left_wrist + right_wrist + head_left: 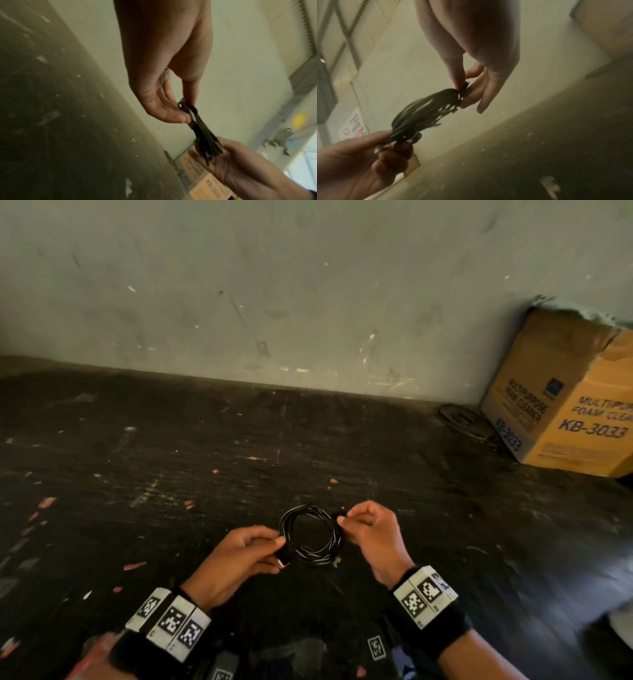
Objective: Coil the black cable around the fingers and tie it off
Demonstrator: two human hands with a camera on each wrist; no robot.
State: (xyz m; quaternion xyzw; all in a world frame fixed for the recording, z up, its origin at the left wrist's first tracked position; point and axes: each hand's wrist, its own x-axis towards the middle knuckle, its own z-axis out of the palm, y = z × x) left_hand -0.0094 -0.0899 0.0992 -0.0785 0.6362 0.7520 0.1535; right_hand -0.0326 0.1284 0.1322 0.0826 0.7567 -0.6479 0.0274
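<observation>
My left hand (239,556) and right hand (371,534) pinch opposite sides of the coiled black cable (310,537), held above the tabletop (205,457). If either pinch slackens before tying, the loops may spring apart.

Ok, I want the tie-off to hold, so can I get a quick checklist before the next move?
1. Cable wound into a round coil: ok.
2. Left hand pinches the coil's left side: ok.
3. Right hand pinches the right side: ok.
4. Coil held off the table: ok.
5. Loose end ready for tying: cannot tell.
6. Loops bunched evenly: not ok, some strands splay.
</observation>
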